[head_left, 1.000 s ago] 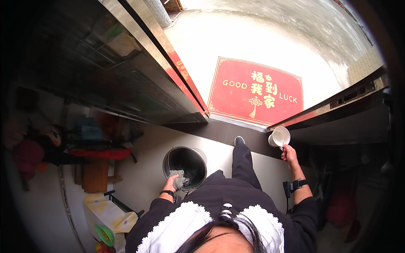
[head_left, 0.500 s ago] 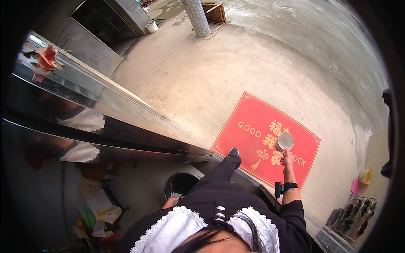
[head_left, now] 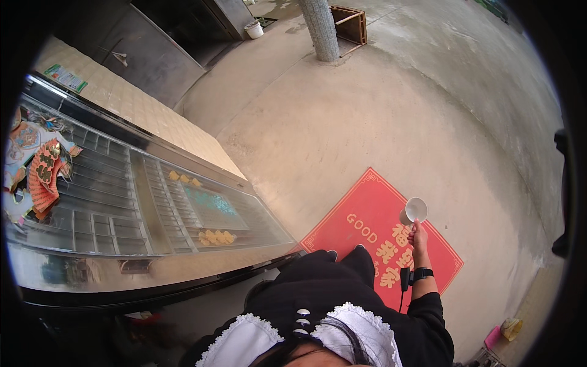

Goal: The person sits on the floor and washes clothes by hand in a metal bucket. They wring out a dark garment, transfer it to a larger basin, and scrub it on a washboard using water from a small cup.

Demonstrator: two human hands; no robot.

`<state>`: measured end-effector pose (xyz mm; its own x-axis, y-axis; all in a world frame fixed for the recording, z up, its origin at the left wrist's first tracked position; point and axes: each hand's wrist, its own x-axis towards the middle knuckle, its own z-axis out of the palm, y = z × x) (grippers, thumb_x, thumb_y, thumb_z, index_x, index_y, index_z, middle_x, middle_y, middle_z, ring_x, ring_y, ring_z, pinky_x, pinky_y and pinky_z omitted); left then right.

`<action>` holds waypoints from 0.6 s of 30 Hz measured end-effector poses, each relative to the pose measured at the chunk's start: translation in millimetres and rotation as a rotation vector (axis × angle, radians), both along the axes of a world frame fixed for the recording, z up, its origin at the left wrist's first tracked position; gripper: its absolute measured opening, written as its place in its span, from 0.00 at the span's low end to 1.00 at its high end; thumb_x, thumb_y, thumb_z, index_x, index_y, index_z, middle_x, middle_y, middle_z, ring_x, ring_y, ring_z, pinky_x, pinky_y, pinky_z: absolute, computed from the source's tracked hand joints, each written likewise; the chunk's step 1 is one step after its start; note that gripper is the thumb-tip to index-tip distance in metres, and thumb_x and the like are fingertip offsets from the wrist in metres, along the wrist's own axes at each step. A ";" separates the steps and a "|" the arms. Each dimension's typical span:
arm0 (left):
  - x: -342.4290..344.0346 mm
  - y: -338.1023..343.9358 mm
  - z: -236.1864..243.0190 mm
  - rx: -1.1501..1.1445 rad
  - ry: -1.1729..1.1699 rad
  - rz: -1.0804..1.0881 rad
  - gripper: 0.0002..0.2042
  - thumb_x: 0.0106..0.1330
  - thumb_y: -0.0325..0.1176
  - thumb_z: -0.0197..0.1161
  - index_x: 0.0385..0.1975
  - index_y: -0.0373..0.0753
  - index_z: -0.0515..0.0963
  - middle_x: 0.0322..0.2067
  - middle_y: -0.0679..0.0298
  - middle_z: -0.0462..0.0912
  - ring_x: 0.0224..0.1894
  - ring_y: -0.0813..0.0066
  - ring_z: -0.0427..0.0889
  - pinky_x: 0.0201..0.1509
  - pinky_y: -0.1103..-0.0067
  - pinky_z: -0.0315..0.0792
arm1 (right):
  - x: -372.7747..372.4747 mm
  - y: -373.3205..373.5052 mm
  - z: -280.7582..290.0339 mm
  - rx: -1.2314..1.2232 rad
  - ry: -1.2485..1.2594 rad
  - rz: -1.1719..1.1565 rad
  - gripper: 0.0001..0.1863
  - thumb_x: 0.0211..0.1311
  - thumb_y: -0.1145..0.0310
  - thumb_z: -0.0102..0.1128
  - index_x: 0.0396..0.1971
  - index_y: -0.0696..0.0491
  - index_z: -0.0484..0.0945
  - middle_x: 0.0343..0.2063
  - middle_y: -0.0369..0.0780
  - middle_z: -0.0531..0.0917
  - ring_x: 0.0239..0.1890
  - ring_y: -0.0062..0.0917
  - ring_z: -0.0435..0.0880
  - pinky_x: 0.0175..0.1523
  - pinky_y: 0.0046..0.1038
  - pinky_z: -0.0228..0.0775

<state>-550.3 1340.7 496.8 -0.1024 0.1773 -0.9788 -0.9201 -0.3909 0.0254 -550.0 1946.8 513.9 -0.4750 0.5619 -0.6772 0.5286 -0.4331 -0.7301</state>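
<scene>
My right hand (head_left: 418, 237) is stretched out ahead, its fingers closed on a white cup (head_left: 414, 211) with a round open mouth. Inside, the cup looks pale, and I cannot make out any contents. Below both lies a red doormat (head_left: 335, 231) with gold lettering; hand and cup are held above its right part. A black band (head_left: 422, 274) circles my right wrist. My left hand is out of sight, hidden beyond my dark clothing. The tips of my dark shoes (head_left: 332, 253) show at the mat's near edge.
A shiny metal door (head_left: 131, 269) with a barred panel and a red fan decoration (head_left: 46, 174) stands close on my left. Further off are a round pillar (head_left: 320, 30), a wooden frame (head_left: 350, 27) and a white bucket (head_left: 254, 30). A pink object (head_left: 493, 336) lies at the lower right.
I have stepped forward past the doorway onto the mat. My left hand, seen earlier beside a dark bucket, has gone out of view. My right hand still holds the cup.
</scene>
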 end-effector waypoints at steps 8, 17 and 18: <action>-58.5 87.2 2.6 0.008 0.023 0.085 0.13 0.62 0.34 0.61 0.45 0.39 0.80 0.41 0.57 0.85 0.44 0.56 0.84 0.50 0.62 0.78 | -67.7 94.4 -3.8 0.087 -0.054 0.131 0.22 0.63 0.45 0.57 0.22 0.49 0.68 0.11 0.30 0.65 0.11 0.14 0.62 0.16 0.18 0.51; -173.0 136.5 -34.8 0.054 -0.005 0.220 0.13 0.62 0.34 0.61 0.45 0.39 0.80 0.41 0.57 0.85 0.44 0.56 0.84 0.50 0.62 0.78 | -213.8 159.9 -37.5 0.033 -0.174 0.211 0.23 0.63 0.45 0.57 0.21 0.49 0.68 0.11 0.32 0.66 0.10 0.17 0.66 0.14 0.19 0.53; -193.6 140.6 -41.7 0.056 -0.013 0.231 0.13 0.62 0.34 0.61 0.45 0.39 0.80 0.41 0.57 0.85 0.44 0.56 0.84 0.50 0.62 0.78 | -239.4 165.4 -39.7 0.033 -0.184 0.231 0.23 0.63 0.45 0.57 0.21 0.49 0.68 0.11 0.32 0.67 0.10 0.18 0.66 0.14 0.19 0.54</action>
<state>-743.9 1481.3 455.1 -0.1335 0.2047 -0.9697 -0.8062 -0.5915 -0.0138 -789.4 2112.2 474.1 -0.4635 0.4765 -0.7471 0.7355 -0.2634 -0.6243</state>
